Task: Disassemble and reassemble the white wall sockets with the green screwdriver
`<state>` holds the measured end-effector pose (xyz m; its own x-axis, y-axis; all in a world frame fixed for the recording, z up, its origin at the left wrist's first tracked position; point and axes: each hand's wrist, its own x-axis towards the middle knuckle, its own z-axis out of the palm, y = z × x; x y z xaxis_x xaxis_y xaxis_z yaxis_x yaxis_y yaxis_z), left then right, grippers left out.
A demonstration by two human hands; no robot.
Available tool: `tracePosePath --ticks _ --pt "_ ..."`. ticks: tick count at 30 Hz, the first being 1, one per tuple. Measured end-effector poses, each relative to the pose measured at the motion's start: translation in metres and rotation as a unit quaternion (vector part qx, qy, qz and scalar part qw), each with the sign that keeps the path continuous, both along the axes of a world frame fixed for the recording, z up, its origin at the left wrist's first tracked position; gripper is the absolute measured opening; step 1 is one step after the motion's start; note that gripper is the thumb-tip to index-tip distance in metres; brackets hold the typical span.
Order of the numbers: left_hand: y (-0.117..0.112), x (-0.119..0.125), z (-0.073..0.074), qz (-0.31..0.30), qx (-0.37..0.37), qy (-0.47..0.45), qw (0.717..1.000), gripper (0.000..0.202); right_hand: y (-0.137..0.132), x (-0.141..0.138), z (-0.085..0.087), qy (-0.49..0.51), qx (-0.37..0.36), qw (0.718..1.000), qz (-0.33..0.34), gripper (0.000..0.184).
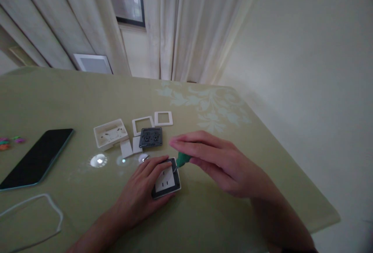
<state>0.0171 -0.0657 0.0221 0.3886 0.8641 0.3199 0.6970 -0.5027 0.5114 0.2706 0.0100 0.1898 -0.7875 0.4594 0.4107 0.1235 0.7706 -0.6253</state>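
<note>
A wall socket [165, 179] with a white slotted face and a dark frame lies on the table in front of me. My left hand [145, 189] grips it from the left, fingers over its top edge and thumb along the near side. In my right hand [215, 160] is a screwdriver with a green handle [182, 159]. Its shaft slants down to the right edge of the socket's dark frame; whether the tip sits in a screw is too small to tell. Just beyond lies a dark socket module [150, 137], back side up.
A white mounting box [110, 133], two white frames [163, 118] and two small white plates [126, 148] lie behind my left hand. Farther left are a dark tablet or phone [36, 158], a white cable [55, 206] and small coloured pieces [4, 143]. A wall borders the table's right side.
</note>
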Motion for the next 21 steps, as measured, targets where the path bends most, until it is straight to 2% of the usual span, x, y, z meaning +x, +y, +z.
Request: tracePosePath --ticks 4,6,8,11,13,15,18,19,21 --pt "0.001 0.001 0.0 0.002 -0.006 -0.011 1.0 0.065 -0.003 -0.003 -0.007 0.018 0.052 0.996 -0.069 0.03" --pt "0.001 0.001 0.0 0.003 0.001 -0.014 1.0 0.063 -0.007 -0.006 -0.008 0.016 0.112 0.988 -0.103 0.019" --pt "0.001 0.001 0.001 -0.002 0.005 -0.018 1.0 0.064 -0.009 -0.008 -0.004 -0.011 0.189 0.975 -0.115 0.016" --pt "0.001 -0.003 0.004 -0.017 -0.014 -0.018 1.0 0.07 -0.005 -0.01 0.015 -0.142 0.289 0.945 -0.057 0.017" --pt "0.001 -0.005 0.005 -0.021 -0.029 -0.013 0.999 0.073 -0.001 -0.014 0.032 -0.245 0.345 0.906 0.02 0.011" --pt "0.002 -0.007 0.005 -0.02 -0.031 -0.012 0.999 0.074 0.002 -0.022 0.044 -0.286 0.386 0.872 0.097 0.014" --pt "0.003 -0.008 0.002 -0.025 -0.02 -0.02 0.999 0.075 0.004 -0.042 0.052 -0.323 0.382 0.853 0.145 0.016" --pt "0.004 -0.008 0.001 -0.026 -0.017 -0.021 0.999 0.075 0.005 -0.049 0.052 -0.349 0.366 0.852 0.138 0.016" --pt "0.005 -0.007 -0.001 -0.022 -0.011 -0.022 0.999 0.073 0.008 -0.062 0.052 -0.399 0.317 0.857 0.08 0.018"
